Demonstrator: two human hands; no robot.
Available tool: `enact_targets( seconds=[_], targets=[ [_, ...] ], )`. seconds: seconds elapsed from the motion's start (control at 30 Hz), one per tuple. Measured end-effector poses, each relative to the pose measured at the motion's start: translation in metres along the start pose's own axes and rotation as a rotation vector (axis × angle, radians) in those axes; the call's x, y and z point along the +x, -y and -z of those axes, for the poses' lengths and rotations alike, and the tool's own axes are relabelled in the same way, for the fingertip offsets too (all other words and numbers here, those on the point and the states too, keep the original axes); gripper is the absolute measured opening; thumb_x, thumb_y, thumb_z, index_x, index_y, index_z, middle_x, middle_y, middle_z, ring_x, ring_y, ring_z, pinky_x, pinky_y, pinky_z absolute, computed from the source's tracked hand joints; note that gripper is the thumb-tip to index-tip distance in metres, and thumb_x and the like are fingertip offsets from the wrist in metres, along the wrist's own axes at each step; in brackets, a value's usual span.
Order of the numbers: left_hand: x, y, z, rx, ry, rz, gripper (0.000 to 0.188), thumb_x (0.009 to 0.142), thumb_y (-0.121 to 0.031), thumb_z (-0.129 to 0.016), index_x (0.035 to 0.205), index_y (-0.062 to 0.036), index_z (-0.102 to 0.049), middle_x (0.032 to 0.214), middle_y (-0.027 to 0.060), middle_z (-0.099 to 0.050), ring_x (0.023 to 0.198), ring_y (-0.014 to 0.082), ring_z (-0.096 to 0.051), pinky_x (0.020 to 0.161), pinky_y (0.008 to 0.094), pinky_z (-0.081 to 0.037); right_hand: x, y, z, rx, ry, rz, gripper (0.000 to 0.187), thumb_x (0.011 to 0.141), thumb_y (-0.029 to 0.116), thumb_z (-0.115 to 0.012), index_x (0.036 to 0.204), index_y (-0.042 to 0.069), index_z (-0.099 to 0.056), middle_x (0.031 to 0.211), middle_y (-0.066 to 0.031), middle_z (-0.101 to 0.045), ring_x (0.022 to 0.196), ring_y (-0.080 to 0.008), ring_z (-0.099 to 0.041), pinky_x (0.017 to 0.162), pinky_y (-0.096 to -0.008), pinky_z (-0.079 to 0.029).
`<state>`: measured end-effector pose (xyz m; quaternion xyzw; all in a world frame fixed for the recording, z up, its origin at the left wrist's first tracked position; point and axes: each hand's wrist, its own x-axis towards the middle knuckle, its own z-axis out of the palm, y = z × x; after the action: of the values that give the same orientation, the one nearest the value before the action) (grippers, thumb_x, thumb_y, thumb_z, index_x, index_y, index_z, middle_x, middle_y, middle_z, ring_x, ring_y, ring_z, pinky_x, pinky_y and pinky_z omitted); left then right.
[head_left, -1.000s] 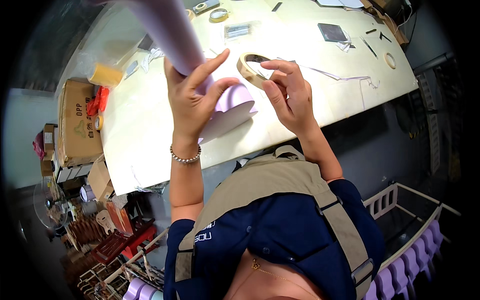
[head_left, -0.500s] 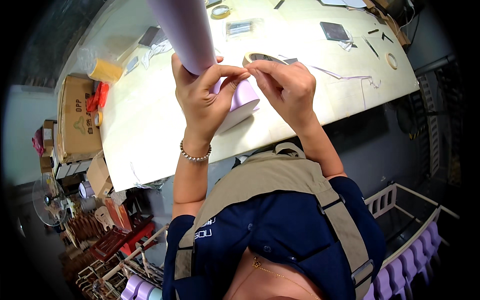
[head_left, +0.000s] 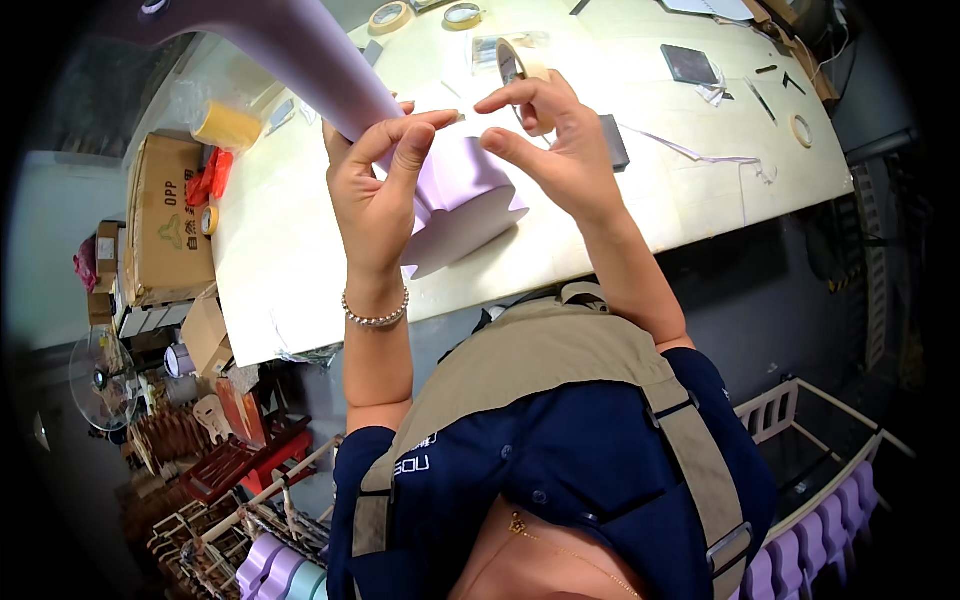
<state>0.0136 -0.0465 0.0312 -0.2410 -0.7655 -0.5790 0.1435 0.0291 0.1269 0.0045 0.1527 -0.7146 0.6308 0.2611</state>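
Observation:
A lavender guitar [head_left: 465,175] stands tilted at the table's near edge, its long neck [head_left: 300,65] leaning up to the far left. My left hand [head_left: 375,190] is closed round the base of the neck, with some fingers hidden behind it. At its index fingertip is a small pale bit, too small to make out. To the right, my right hand [head_left: 560,150] holds a roll of masking tape [head_left: 507,62] with its curled fingers, while its thumb and index finger are spread apart. A grey block [head_left: 613,143] lies beside that hand.
The pale table [head_left: 700,195] carries more tape rolls [head_left: 390,17], a dark flat pad [head_left: 690,64] and a thin lavender strip [head_left: 690,152]. A cardboard box [head_left: 170,220] and a fan [head_left: 102,380] are at the left. Racks with lavender parts [head_left: 820,520] stand near me.
My hands, whose fingertips met before, have moved apart. The guitar's neck has tipped to the left. The tape roll has risen from its low, flat position and now stands upright at my right fingers.

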Motion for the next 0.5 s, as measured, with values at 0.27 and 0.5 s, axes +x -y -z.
enact_targets(
  seconds=[0.27, 0.5],
  targets=[
    [-0.003, 0.004, -0.003, -0.011, -0.071, -0.049, 0.026, 0.088, -0.028, -0.059, 0.105, -0.0103, -0.068, 0.105, 0.0026, -0.045, 0.098, 0.0147, -0.044, 0.092, 0.0268, -0.035, -0.002, -0.008, -0.005, 0.142, -0.029, -0.130, 0.014, 0.077, 0.020, -0.070, 0.079, 0.007, -0.066, 0.074, 0.0005, -0.046, 0.070, -0.0101, -0.040, 0.063, -0.0211, -0.036],
    [-0.007, 0.004, -0.002, 0.076, 0.013, -0.157, 0.034, 0.092, -0.033, -0.052, 0.114, -0.0091, -0.063, 0.105, 0.0026, -0.047, 0.101, 0.0138, -0.039, 0.093, 0.0255, -0.031, -0.006, -0.026, 0.029, -0.142, 0.579, -0.329, 0.018, 0.084, 0.024, -0.064, 0.085, 0.007, -0.062, 0.088, -0.0037, -0.046, 0.072, -0.0128, -0.045, 0.065, -0.0251, -0.037]
  ],
)
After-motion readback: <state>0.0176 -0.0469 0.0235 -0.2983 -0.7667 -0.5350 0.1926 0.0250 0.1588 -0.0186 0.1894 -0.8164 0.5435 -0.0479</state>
